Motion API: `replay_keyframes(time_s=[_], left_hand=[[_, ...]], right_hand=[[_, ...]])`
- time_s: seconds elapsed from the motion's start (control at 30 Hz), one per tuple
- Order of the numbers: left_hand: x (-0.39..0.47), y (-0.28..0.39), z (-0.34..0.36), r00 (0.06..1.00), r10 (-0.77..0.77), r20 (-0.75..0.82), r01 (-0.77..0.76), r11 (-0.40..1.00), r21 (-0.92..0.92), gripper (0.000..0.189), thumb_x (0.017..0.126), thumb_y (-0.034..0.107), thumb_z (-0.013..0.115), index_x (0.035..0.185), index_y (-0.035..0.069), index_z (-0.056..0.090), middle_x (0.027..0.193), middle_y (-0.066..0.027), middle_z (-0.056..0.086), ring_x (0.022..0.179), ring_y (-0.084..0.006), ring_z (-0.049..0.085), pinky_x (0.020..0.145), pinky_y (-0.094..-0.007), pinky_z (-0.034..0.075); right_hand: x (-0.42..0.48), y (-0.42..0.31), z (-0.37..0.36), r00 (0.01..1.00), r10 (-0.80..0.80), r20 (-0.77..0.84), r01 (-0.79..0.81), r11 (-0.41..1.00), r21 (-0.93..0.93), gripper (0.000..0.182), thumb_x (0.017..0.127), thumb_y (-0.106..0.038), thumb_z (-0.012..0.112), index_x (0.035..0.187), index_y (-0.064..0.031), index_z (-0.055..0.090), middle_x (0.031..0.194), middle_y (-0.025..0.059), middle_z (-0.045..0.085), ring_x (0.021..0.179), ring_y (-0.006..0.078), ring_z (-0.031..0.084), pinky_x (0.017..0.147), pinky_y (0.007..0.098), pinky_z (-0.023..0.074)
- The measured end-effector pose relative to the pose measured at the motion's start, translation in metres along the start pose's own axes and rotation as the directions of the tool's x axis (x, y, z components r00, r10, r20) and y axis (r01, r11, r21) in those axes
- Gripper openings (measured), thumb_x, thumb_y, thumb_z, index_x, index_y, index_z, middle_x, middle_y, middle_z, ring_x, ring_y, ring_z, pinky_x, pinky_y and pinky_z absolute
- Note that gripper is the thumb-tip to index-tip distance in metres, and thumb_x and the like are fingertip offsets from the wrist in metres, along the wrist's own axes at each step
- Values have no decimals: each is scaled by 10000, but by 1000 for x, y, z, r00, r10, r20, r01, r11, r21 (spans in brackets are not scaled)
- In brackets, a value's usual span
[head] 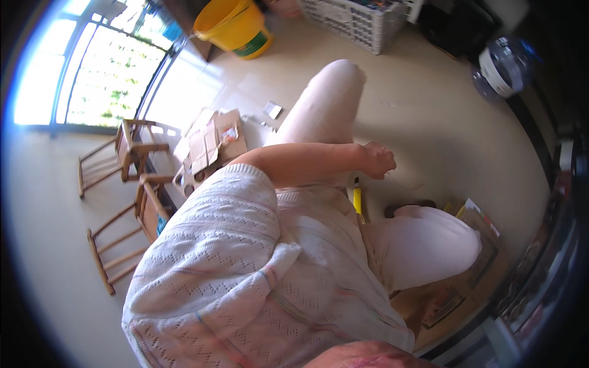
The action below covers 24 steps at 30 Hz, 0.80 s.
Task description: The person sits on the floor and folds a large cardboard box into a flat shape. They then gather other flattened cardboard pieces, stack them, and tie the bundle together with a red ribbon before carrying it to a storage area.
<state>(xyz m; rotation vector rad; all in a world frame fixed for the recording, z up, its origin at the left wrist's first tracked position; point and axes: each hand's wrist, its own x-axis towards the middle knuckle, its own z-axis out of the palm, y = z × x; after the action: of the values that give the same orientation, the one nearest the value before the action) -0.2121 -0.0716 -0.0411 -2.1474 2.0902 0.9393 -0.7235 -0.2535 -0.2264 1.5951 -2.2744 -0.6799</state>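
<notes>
My left hand (379,159) is curled into a loose fist over the floor between my knees, its forearm reaching across in front of me. I make out nothing held in it, though the fingertips are partly hidden. Just below it, a yellow-handled tool with a dark tip (357,195), possibly a utility knife, lies on the floor, partly covered by my clothing. My right hand is out of view; a blurred patch of skin shows at the bottom edge, and I cannot tell which part it is. A brown shoe or sandal (411,207) shows beside my right knee.
Cut cardboard (214,142) lies left of my raised left leg, near two wooden chairs (133,149). A yellow bucket (237,32) and a white plastic crate (343,23) stand farther off. A large clear bottle (501,69) is at right, and more flat cardboard (478,250) lies by my right knee.
</notes>
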Motion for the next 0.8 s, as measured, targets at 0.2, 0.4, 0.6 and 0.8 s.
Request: replay_keyframes(time_s=[0.2, 0.4, 0.6, 0.8], left_hand=[[-23, -9, 3, 992, 87, -96, -92, 994, -58, 157, 696, 170, 548, 814, 72, 579, 853, -97, 570, 838, -255, 579, 691, -377, 492], [-24, -28, 50, 954, 109, -281, -120, 992, -23, 111, 654, 117, 511, 646, 24, 572, 733, -117, 601, 680, -242, 593, 553, -381, 484], [-31, -23, 4, 956, 194, -219, -201, 979, -11, 172, 668, 188, 554, 762, 44, 549, 720, -118, 575, 683, -265, 587, 568, -392, 480], [-90, -34, -39, 958, 234, -163, -257, 957, -137, 338, 741, 199, 598, 1037, 56, 522, 900, -132, 543, 809, -307, 558, 726, -389, 446]], right_hand=[[17, 4, -41, 978, -197, -71, 201, 978, 54, 474, 848, -434, 368, 1208, -124, 375, 1188, 141, 364, 1102, 347, 340, 870, 472, 300], [22, 4, -87, 897, -437, -75, 443, 881, 165, 422, 846, -388, 410, 1148, -97, 454, 1102, 147, 458, 1038, 323, 429, 839, 422, 359], [51, 66, -136, 805, -572, -157, 581, 705, 407, 376, 843, -342, 452, 1089, -69, 533, 1017, 153, 553, 974, 300, 518, 809, 372, 417], [-47, -15, -314, 804, -522, -284, 589, 637, 497, 369, 843, -290, 514, 1111, -39, 547, 1087, 156, 572, 1008, 256, 546, 850, 320, 409]])
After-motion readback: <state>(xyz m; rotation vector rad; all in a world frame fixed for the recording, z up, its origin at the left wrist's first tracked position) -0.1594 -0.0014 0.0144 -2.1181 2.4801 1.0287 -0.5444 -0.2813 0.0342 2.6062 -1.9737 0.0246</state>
